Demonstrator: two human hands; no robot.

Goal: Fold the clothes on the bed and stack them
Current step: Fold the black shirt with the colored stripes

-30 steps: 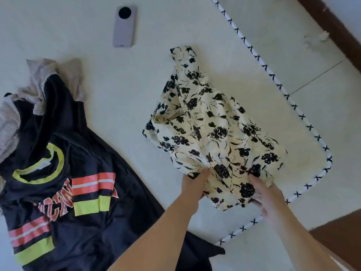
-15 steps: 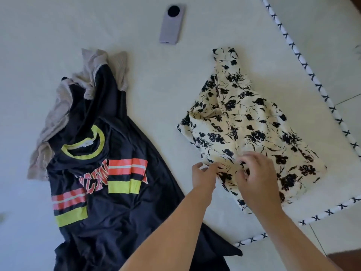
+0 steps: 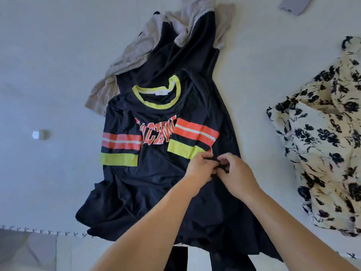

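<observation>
Two bare forearms entering from lower frame edge; no sleeves visible. Left hand [image 3: 201, 169] and right hand [image 3: 237, 174] at centre frame, bare; no rings, watch, gloves.

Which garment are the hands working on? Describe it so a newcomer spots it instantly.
On the pale bed, it is the dark jersey in the middle, partly over a beige garment. Unlike the floral garment, it has a yellow collar and orange and yellow sleeve stripes.

There is one camera, worn on the person's head. It looks forward and down at the bed [image 3: 48, 75] from close above. The bed's near edge runs along the bottom, and both arms reach in from there.
</observation>
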